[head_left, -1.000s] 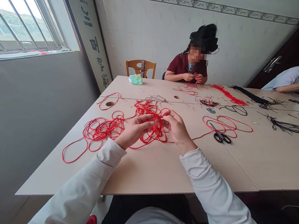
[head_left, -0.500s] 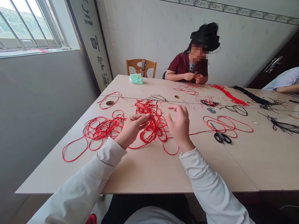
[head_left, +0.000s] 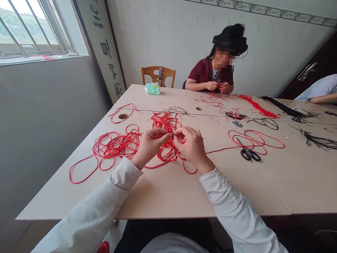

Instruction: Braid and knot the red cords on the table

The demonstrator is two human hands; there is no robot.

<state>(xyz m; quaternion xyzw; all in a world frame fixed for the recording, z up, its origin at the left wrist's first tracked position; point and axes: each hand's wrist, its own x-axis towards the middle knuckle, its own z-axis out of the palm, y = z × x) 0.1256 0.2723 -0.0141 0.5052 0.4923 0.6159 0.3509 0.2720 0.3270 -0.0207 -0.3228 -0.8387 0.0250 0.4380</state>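
Observation:
My left hand (head_left: 152, 144) and my right hand (head_left: 192, 146) meet fingertip to fingertip above a tangled pile of braided red cord (head_left: 164, 121). Both are pinched on red cord at the meeting point; the fingers hide most of the held part. Left of my left hand lies a loose coil of smooth red cord (head_left: 116, 145). A red strand runs from beside my right hand to loops of red cord (head_left: 274, 140) on the right, where black-handled scissors (head_left: 251, 154) lie.
The pale table (head_left: 179, 195) also carries a green packet (head_left: 152, 88), a red bundle (head_left: 258, 106) and black cord bundles (head_left: 323, 141). Across it sits a person in dark red (head_left: 200, 74) handling red cord. Another person's arm (head_left: 335, 96) rests at the far right.
My right hand has moved left and slightly down, and its spread fingers have closed in a pinch against my left fingertips.

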